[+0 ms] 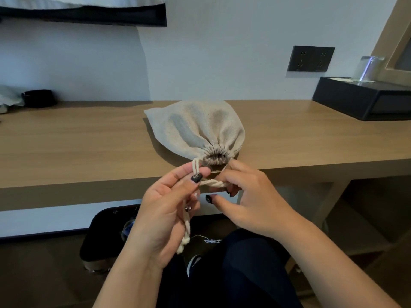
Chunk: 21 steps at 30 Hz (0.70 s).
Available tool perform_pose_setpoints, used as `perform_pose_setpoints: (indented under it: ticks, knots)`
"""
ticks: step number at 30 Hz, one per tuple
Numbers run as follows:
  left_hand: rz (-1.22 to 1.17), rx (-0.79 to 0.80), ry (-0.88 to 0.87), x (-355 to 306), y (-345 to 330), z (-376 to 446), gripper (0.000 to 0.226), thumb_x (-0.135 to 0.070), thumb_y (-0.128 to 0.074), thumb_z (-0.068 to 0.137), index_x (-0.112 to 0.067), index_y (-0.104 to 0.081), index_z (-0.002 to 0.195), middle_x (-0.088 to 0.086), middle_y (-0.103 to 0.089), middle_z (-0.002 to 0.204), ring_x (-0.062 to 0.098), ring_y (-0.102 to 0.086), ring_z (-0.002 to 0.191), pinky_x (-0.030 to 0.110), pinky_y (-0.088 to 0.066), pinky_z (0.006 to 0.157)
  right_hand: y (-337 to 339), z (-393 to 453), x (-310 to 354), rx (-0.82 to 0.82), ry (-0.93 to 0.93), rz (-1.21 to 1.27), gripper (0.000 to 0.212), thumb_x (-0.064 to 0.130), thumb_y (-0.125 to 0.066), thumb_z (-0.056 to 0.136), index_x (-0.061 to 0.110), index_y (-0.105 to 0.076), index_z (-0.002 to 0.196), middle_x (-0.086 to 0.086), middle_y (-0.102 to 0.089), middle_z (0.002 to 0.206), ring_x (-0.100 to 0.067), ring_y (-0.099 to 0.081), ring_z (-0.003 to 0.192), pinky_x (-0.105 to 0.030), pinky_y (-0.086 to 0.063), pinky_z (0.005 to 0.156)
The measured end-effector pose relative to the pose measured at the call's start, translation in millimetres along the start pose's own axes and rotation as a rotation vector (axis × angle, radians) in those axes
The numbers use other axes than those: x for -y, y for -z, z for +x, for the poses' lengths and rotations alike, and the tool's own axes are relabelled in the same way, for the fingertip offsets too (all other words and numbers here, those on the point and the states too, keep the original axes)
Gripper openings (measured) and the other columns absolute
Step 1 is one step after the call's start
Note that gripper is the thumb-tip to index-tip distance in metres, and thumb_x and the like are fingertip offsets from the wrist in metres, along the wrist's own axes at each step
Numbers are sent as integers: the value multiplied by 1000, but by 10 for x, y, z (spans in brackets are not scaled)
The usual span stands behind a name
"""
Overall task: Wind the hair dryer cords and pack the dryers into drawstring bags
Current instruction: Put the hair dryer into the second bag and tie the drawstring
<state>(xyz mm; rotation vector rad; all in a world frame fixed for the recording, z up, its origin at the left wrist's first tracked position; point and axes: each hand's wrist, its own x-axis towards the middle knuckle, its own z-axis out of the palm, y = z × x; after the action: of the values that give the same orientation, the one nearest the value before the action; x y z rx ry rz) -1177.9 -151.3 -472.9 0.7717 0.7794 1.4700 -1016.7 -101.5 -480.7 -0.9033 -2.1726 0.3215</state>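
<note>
Two hands, left (169, 203) and right (249, 196), grip the drawstring (212, 182) just before the cinched bag (195, 132).

Soft even daylight – bluish cast on wall (222, 52), faint shadows – wide-angle bending at edges.

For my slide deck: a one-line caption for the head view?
Both hands, left hand and right hand, pull the drawstring of a bulging linen bag on the desk.

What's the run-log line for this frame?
stage: closing bag | drawstring bag: on desk, mouth cinched | left hand: holds drawstring | right hand: pinches drawstring
</note>
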Motion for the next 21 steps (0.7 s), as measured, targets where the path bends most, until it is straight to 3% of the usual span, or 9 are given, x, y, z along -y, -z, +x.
perform_pose_setpoints:
  ticks: [4,8,12,17,21]
  knots:
    - [101,-45,-24,11,-54,3,31,-7,-64,70,-12,-73,100,3,-76,88,4,-64,66,24,-41,63,-70,-35,-28,-109,79,-201,15,20,-77,79,10,-66,78,6,-46,87,-6,-43,77,-15,-34,62]
    - [185,-55,-51,52,-65,22,29,6,-62,81,-12,-71,102,2,-75,83,4,-67,69,15,-48,56,-86,-71,-41,-296,125,-290,13,15,-81,75,7,-71,76,0,-52,82,-13,-46,80,-17,-34,68]
    - [167,-24,-28,70,-41,21,36,1,-67,69,-10,-72,103,4,-73,82,4,-66,68,12,-48,55,-56,-79,-41,-412,134,-252,12,6,-82,71,5,-71,74,2,-54,73,-11,-45,75,-16,-33,68]
    - [71,-24,4,74,-16,5,36,-5,-66,61,-12,-75,95,2,-69,78,3,-57,62,15,-42,55,-54,-58,18,-456,170,-192,26,-9,-74,69,3,-70,92,14,-44,74,-2,-41,70,-10,-37,69]
    - [145,-53,-26,86,6,-12,30,4,-65,73,-17,-76,91,2,-72,85,6,-60,73,18,-43,61,-65,-91,44,-453,184,-152,38,-14,-69,66,2,-67,100,9,-47,84,-3,-43,73,-8,-36,73]
